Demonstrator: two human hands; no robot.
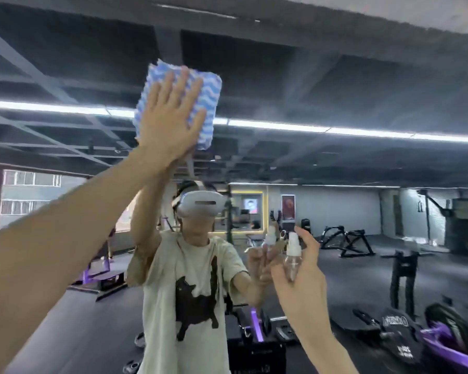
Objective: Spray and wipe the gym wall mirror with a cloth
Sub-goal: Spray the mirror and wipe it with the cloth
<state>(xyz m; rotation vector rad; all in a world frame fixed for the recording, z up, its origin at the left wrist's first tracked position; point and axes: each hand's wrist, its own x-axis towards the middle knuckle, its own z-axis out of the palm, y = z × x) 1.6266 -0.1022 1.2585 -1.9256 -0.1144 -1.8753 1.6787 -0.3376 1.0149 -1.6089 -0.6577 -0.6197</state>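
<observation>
The cloth [210, 87], blue with white wavy stripes and folded to a thick pad, lies flat against the wall mirror [349, 85], high up and above head level. It looks soft, light and a little absorbent, so I judge it will slide easily on the smooth glass only under an even push from the palm. The left hand [170, 120] presses on it with straight, spread fingers [166, 86] and does not pinch it. The glass is stiff but fragile, so the push should be moderate. Lower and to the right, the right hand [301, 284] is curled around a small clear spray bottle [292, 259] with a white nozzle. It looks light and perhaps slippery when wet, and the narrow body is the best place to hold it. The bottle shows no label. In the reflection, a dark bag [397, 326] on the floor has white lettering, reversed and too blurred to read.
</observation>
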